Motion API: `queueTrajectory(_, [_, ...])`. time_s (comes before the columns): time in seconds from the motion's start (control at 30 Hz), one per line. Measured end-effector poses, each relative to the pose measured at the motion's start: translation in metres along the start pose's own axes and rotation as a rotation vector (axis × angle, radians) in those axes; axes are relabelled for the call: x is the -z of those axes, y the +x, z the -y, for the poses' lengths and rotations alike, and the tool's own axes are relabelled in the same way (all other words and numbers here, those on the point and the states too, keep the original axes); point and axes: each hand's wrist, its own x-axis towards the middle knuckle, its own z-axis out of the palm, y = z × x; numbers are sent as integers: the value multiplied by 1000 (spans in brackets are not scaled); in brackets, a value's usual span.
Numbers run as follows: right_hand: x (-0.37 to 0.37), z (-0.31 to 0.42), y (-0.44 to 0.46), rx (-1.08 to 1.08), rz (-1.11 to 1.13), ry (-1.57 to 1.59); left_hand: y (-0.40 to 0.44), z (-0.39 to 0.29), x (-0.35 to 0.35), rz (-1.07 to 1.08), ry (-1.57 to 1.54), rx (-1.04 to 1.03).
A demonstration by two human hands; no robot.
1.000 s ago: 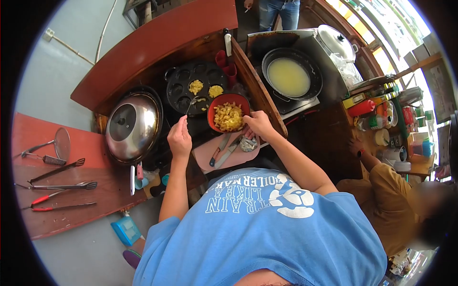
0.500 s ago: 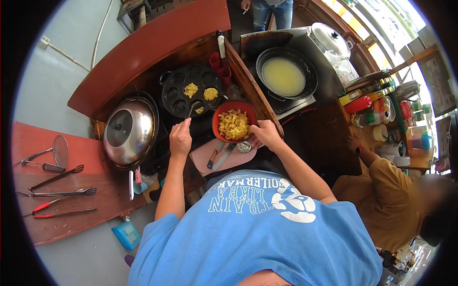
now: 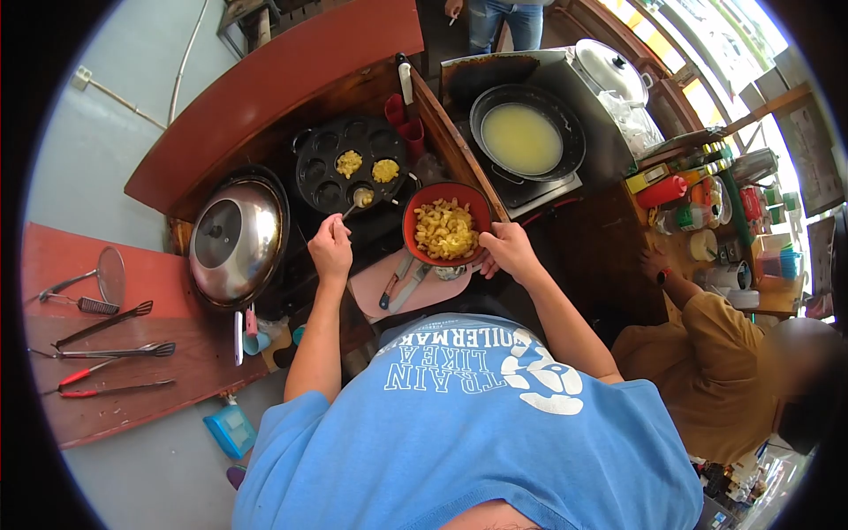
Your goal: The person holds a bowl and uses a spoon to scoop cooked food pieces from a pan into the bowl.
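My left hand [image 3: 330,251] pinches the handle of a spoon [image 3: 354,208]. The spoon's tip, with some macaroni on it, is at a near cup of a black pan with round hollows [image 3: 311,179]. Two other hollows hold yellow portions of macaroni [image 3: 349,163]. A red bowl with a dark rim [image 3: 481,205] is gripped at its near right edge by my right hand [image 3: 512,253]. Cheesy-looking macaroni [image 3: 442,231] fills much of the bowl. Below the bowl, two knives [image 3: 399,287] lie on a pink cutting board [image 3: 371,276], beside a partly hidden small container.
A large lidded pan [image 3: 234,221] stands left of the hollowed pan. Right of a wooden divider [image 3: 459,150], a frying pan [image 3: 565,150] holds pale yellow liquid. Tongs and other utensils [image 3: 115,353] lie far left. A co-worker in brown [image 3: 724,371] is at right; another person stands beyond.
The bowl and my right hand have shifted slightly right. The spoon has come up to the near hollow's edge, its bowl now showing with macaroni on it.
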Motion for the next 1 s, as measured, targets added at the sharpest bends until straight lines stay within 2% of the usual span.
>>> queueTrajectory(0.07, [4, -3, 1, 6, -5, -4, 5, -11, -6, -5, -107, 197])
queueTrajectory(0.13, [8, -3, 2, 11, -8, -10, 9, -14, -10, -31, -120, 216])
queueTrajectory(0.3, [14, 2, 1, 7, -19, 5, 15, -12, -12, -73, -354, 458])
queueTrajectory(0.43, [17, -1, 1, 14, -14, 25, 12, -12, -6, -63, -143, 305])
queueTrajectory(0.5, [18, -2, 1, 3, -3, 55, 7, -3, -9, -50, -40, 78])
queueTrajectory(0.53, [19, -2, 2, 2, -4, 55, 4, -3, -9, -49, -39, 78])
queueTrajectory(0.63, [19, -5, 4, -15, 5, 55, -3, -7, -11, -26, -79, 105])
queueTrajectory(0.83, [18, -7, 5, -18, 4, 30, -4, -5, -17, -26, -278, 315])
queueTrajectory(0.9, [18, -9, 7, -19, 8, 48, -2, -5, -19, -93, -516, 487])
queueTrajectory(1.0, [18, -10, 8, -13, 15, 39, 2, -5, -17, -146, -666, 596])
